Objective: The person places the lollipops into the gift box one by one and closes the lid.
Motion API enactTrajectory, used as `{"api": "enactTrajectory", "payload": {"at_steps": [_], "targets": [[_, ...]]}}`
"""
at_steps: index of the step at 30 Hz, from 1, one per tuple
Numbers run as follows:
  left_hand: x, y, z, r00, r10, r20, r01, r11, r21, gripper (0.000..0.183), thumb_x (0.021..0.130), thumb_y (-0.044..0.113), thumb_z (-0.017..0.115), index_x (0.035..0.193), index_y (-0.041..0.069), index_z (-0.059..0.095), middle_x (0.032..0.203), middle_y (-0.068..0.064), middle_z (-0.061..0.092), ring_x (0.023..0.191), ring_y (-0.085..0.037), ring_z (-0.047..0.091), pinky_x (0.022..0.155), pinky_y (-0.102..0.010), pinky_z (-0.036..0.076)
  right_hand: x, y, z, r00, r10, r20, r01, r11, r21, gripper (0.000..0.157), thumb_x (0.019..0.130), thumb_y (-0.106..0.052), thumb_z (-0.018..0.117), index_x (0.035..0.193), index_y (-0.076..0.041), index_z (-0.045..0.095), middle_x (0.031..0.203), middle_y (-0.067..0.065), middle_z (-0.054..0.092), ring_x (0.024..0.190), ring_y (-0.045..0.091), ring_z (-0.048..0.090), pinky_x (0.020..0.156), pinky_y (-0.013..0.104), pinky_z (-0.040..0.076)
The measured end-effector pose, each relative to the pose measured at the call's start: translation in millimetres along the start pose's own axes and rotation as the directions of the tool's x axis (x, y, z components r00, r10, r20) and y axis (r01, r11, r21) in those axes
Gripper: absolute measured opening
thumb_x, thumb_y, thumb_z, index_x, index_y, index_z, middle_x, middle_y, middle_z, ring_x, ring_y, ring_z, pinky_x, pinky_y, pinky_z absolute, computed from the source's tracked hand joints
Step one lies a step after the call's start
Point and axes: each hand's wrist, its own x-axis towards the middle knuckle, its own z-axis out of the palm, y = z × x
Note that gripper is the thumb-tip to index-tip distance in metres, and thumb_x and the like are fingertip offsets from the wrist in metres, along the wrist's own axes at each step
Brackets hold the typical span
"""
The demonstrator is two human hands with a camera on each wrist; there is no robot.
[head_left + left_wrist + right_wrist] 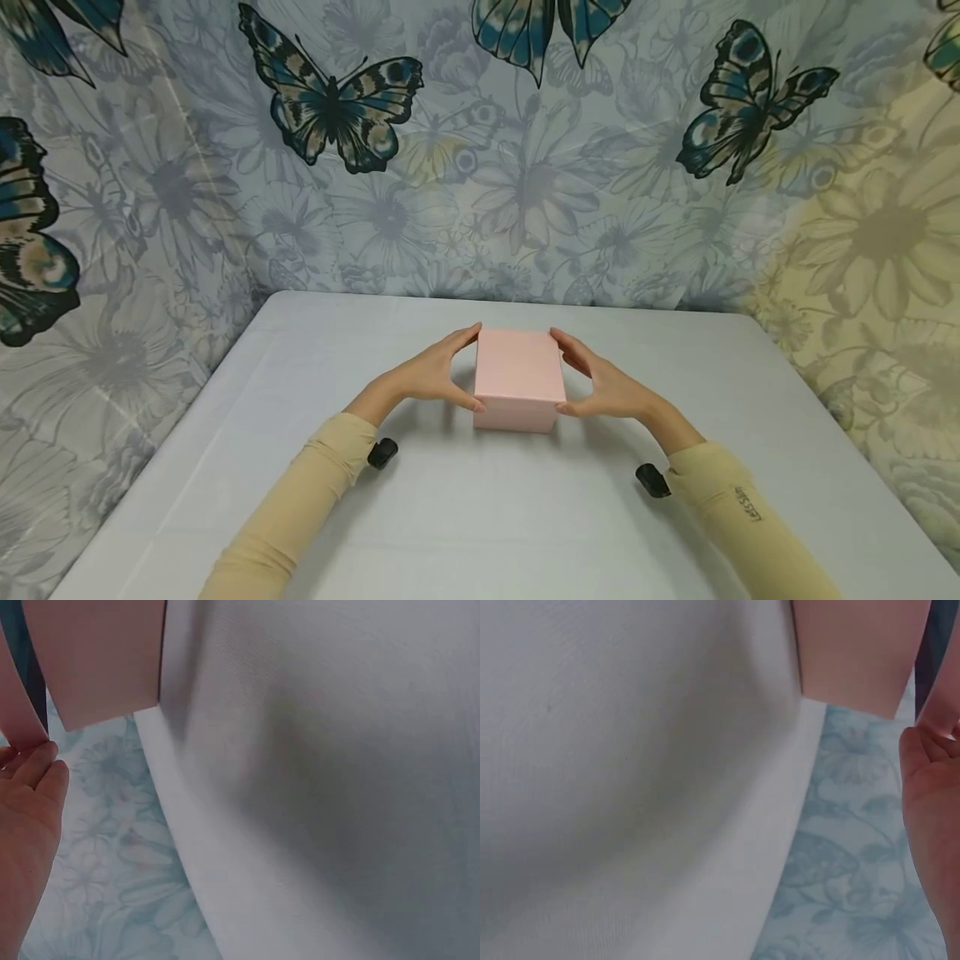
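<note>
A pink box (pixel 513 418) stands on the table with its pink lid (pixel 519 362) on top. My left hand (pixel 431 372) grips the lid's left side, thumb at the near corner and fingers at the far one. On the right side, my right hand (pixel 611 389) holds the lid in the same way. Both wrist views show the lid raised off the box body (pixel 105 660) at the far end, with a dark gap between them. The fingertips (pixel 919 742) of the right hand touch the lid's far corner. What lies inside the box is hidden.
A white table (pixel 450 517) carries the box near its far middle. Behind and beside it hangs butterfly-and-flower patterned cloth (pixel 525 192). Small black devices (pixel 382 452) sit at both wrists, by the yellow sleeves (pixel 300 500).
</note>
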Motion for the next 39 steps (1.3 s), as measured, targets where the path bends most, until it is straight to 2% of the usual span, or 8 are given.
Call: {"api": "enactTrajectory", "payload": {"at_steps": [10,16,22,26,30,32,34,39], "targets": [[5.8,-14.0,9.7,1.000,-0.007,0.015,0.007,1.000,-0.019,0.128,0.066,0.043,0.090,0.158,0.020,0.004,0.161,0.002,0.017,0.145,-0.013,0.019,0.119,-0.037,0.021,0.7,11.4,4.0,0.999,0.034,0.041,-0.037,0.997,0.067,0.109,0.080,-0.021,0.081,0.157,-0.019,0.005,0.163,0.008,0.006,0.148,0.022,0.013,0.119,0.040,0.019],[5.1,-21.3,16.0,0.999,-0.017,0.033,0.017,1.000,0.000,0.130,0.065,0.046,0.090,0.158,0.015,0.004,0.161,0.001,0.016,0.146,-0.015,0.018,0.119,-0.039,0.022,-0.1,19.2,10.4,0.997,0.044,0.062,-0.048,0.996,0.070,0.111,0.079,-0.022,0.082,0.158,-0.013,0.004,0.163,0.009,0.005,0.148,0.026,0.013,0.119,0.046,0.019],[4.6,-23.5,20.0,0.999,-0.021,0.046,0.021,1.000,0.019,0.131,0.065,0.048,0.089,0.157,0.011,0.005,0.161,-0.002,0.017,0.146,-0.017,0.018,0.118,-0.039,0.022,-0.4,24.4,13.2,0.994,0.060,0.086,-0.067,0.994,0.084,0.112,0.079,-0.021,0.082,0.157,-0.017,0.002,0.163,0.005,0.004,0.148,0.026,0.011,0.119,0.046,0.019],[6.7,-21.8,18.6,0.998,-0.045,0.053,0.044,0.998,0.035,0.131,0.065,0.048,0.089,0.158,0.014,0.002,0.162,-0.003,0.013,0.147,-0.018,0.015,0.119,-0.040,0.021,0.4,23.7,9.1,0.992,0.098,0.085,-0.100,0.995,0.027,0.112,0.080,-0.026,0.082,0.157,-0.024,0.001,0.163,0.003,0.001,0.147,0.032,0.009,0.117,0.056,0.018],[5.9,-14.4,15.9,0.997,-0.055,0.062,0.045,0.989,0.140,0.132,0.070,0.055,0.083,0.156,0.022,-0.012,0.163,-0.004,-0.007,0.148,-0.017,-0.005,0.121,-0.043,0.004,0.4,13.2,7.0,0.989,0.147,0.025,-0.144,0.985,-0.096,0.112,0.081,-0.038,0.079,0.157,-0.034,-0.003,0.163,0.000,-0.008,0.148,0.034,-0.006,0.110,0.072,0.011],[4.6,-7.2,13.9,0.998,-0.061,0.013,0.056,0.975,0.215,0.123,0.077,0.064,0.072,0.154,0.028,-0.017,0.162,0.000,-0.017,0.146,-0.014,-0.017,0.119,-0.045,-0.009,2.6,2.5,7.6,0.988,0.148,-0.043,-0.154,0.972,-0.177,0.106,0.084,-0.044,0.073,0.156,-0.034,-0.005,0.162,0.001,-0.013,0.146,0.032,-0.018,0.108,0.075,0.003],[3.2,2.8,11.2,0.993,-0.077,-0.093,0.102,0.944,0.315,0.110,0.081,0.074,0.057,0.154,0.033,-0.016,0.160,0.000,-0.022,0.143,-0.015,-0.026,0.115,-0.050,-0.019,6.0,-10.3,8.6,0.981,0.151,-0.124,-0.179,0.949,-0.260,0.097,0.089,-0.051,0.065,0.156,-0.036,-0.004,0.161,0.002,-0.017,0.144,0.030,-0.025,0.107,0.075,-0.003],[-0.2,25.9,5.5,0.922,-0.203,-0.329,0.345,0.815,0.465,0.099,0.074,0.093,0.029,0.151,0.046,-0.011,0.157,-0.008,-0.027,0.134,-0.028,-0.040,0.102,-0.066,-0.027,14.6,-35.3,12.8,0.942,0.217,-0.256,-0.315,0.833,-0.455,0.085,0.091,-0.069,0.045,0.156,-0.037,0.000,0.160,0.003,-0.021,0.140,0.031,-0.032,0.102,0.075,-0.018]]}}
